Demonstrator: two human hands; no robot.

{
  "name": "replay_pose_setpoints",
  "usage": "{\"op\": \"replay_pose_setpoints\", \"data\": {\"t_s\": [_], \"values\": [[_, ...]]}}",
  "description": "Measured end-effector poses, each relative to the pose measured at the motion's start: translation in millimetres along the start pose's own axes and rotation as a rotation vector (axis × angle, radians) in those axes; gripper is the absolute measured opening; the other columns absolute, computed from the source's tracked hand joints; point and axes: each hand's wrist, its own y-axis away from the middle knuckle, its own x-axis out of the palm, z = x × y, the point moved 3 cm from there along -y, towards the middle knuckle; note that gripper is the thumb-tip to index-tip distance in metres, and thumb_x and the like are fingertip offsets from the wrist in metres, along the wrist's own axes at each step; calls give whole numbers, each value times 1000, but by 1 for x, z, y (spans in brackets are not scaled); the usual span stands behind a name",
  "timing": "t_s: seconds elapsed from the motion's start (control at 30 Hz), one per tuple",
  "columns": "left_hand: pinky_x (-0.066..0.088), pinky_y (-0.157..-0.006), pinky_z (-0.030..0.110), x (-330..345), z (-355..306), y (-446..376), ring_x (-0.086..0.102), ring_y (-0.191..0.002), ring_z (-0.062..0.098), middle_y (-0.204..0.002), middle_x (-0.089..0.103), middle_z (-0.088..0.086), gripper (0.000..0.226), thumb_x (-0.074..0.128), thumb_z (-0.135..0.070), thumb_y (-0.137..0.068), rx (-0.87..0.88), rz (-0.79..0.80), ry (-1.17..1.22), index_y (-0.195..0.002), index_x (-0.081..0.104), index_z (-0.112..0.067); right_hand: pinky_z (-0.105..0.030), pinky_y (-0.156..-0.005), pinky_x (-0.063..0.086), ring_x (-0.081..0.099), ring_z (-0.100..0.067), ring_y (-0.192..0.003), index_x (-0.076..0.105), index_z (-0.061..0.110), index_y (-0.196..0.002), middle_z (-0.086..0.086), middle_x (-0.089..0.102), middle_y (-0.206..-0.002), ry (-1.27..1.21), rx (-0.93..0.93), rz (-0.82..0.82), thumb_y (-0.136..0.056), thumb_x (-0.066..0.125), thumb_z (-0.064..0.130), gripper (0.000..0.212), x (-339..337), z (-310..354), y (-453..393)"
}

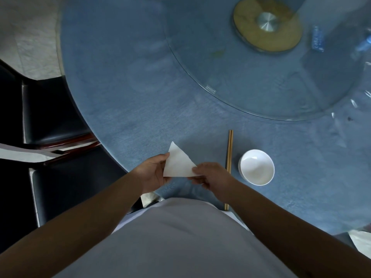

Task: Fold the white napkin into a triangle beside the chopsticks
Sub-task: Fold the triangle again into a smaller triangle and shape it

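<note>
The white napkin (178, 163) has a triangle shape and is held just above the blue tablecloth near the table's front edge. My left hand (153, 171) grips its left edge, thumb on top. My right hand (211, 176) pinches its right corner. A pair of wooden chopsticks (229, 151) lies straight on the cloth to the right of the napkin, partly hidden under my right wrist.
A white bowl (256, 167) stands right of the chopsticks. A glass turntable (200, 73) on a round wooden base (267, 25) covers the far middle of the round table (120, 97). Two dark chairs (54, 117) stand at the left.
</note>
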Motion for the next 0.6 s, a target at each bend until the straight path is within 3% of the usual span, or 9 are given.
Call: {"op": "replay_pose_setpoints", "data": {"t_s": [0.13, 0.27, 0.4, 0.6], "values": [[46, -71, 32, 13, -12, -4, 65, -88, 22, -99, 70, 9, 28, 57, -29, -92, 25, -12, -229, -114, 63, -12, -19, -46, 34, 60, -9, -56, 63, 11, -81, -4, 74, -75, 17, -53, 1, -92, 58, 15, 12, 0, -1, 4], [55, -71, 35, 27, -27, -6, 68, -90, 25, -96, 72, 9, 17, 59, -19, -93, 156, 17, -298, -108, 64, -14, -19, -43, 35, 58, -10, -53, 64, 12, -80, -6, 73, -75, -34, -98, -11, -93, 59, 18, 15, 0, -5, 11], [57, -66, 35, 34, -39, -6, 69, -87, 27, -95, 73, 11, 14, 62, -15, -91, 223, -7, -367, -105, 65, -12, -19, -44, 38, 60, -11, -53, 69, 13, -76, -5, 73, -72, -21, -162, -137, -92, 60, 16, 19, -2, -12, 18], [53, -82, 41, 42, -52, -3, 68, -90, 27, -99, 72, 12, 11, 63, -13, -90, 276, -3, -513, -100, 68, -12, -17, -48, 43, 64, -10, -57, 70, 12, -82, -3, 73, -70, -9, -242, -259, -90, 61, 11, 12, -4, -21, 28]]}}
